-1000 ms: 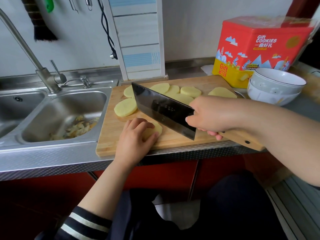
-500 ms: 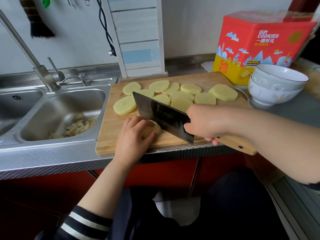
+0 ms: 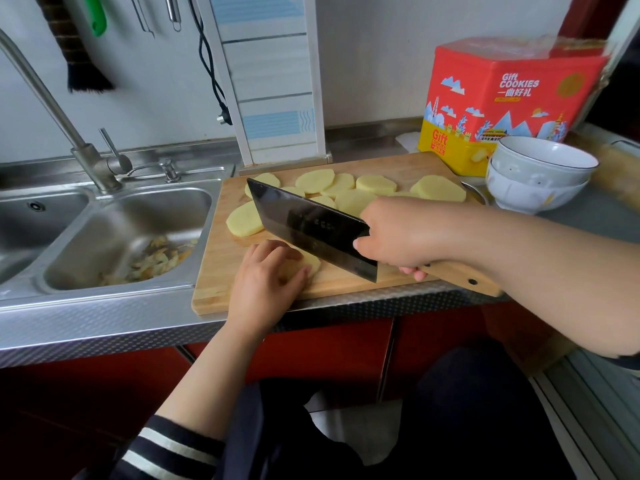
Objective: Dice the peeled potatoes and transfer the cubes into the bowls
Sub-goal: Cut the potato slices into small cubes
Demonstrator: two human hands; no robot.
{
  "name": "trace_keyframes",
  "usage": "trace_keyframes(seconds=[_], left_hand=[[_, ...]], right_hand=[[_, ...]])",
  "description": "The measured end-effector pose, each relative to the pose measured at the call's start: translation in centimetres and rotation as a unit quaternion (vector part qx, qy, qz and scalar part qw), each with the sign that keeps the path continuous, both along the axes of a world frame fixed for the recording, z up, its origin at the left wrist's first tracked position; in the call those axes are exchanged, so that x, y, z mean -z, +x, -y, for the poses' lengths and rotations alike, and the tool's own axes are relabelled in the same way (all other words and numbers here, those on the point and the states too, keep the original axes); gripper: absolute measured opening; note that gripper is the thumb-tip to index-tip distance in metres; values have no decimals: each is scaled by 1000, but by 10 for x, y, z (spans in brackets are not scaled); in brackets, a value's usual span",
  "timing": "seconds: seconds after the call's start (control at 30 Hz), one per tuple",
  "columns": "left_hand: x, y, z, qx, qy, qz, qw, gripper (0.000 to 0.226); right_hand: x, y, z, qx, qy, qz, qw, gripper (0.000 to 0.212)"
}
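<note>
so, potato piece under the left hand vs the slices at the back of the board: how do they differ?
The potato piece is pinned by the left hand, right beside the cleaver blade; the slices lie untouched. The piece sits at the near edge of the cutting board, the slices in overlapping rows at its far side. Both are pale yellow and peeled.

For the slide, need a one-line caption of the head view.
Right hand holds cleaver over potato piece steadied by left hand on cutting board.
</note>
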State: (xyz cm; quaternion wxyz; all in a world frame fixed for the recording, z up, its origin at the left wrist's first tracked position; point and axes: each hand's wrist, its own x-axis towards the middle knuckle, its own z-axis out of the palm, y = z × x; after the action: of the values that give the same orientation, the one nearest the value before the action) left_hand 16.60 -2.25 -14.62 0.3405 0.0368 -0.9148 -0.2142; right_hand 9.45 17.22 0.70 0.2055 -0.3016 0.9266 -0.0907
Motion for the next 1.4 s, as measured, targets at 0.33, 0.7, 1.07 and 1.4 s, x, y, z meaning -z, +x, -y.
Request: trace_keyframes(seconds=[0.33, 0.7, 1.07, 1.4], left_hand=[[2, 0, 2, 8, -5, 3, 1000, 21], [0, 8, 3, 5, 20, -2, 1000, 21], [0, 9, 2, 17, -4, -23, 1000, 14], [2, 8, 5, 12, -10, -24, 1000, 16]], right_hand=[[25, 7, 12, 5, 50, 8, 999, 26], [7, -10, 0, 28, -23, 16, 999, 24], [7, 8, 12, -8, 7, 14, 1000, 27], [23, 7, 25, -4, 34, 18, 999, 26]])
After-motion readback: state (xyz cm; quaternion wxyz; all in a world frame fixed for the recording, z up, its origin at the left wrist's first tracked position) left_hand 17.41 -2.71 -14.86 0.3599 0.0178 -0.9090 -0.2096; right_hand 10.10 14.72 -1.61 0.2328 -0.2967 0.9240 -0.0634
